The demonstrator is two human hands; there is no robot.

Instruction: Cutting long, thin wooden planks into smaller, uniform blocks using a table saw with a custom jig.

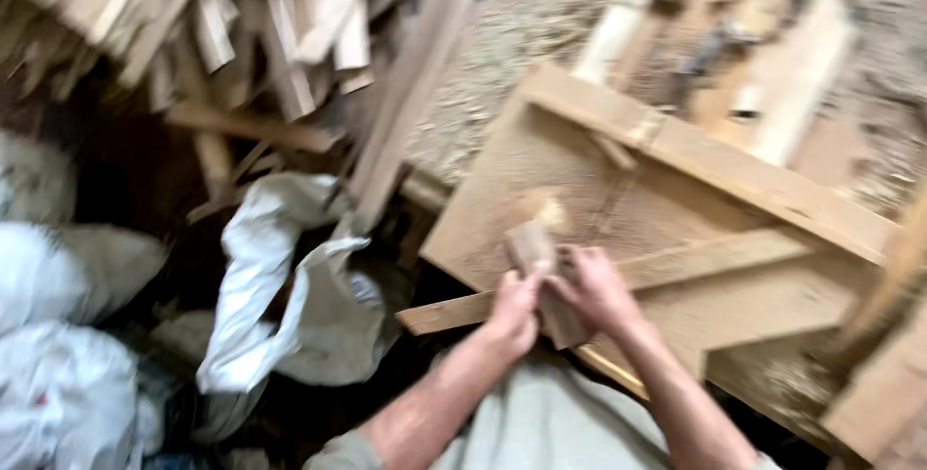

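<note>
Holding wood block in both hands.

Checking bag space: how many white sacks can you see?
3: an open sack left of the hands, two full sacks at the left edge. More may be hidden.

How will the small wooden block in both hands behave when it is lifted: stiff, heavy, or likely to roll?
The wooden block is probably stiff, being solid wood. It seems light: the left hand and right hand hold it easily. Its flat faces suggest it would not roll.
</note>
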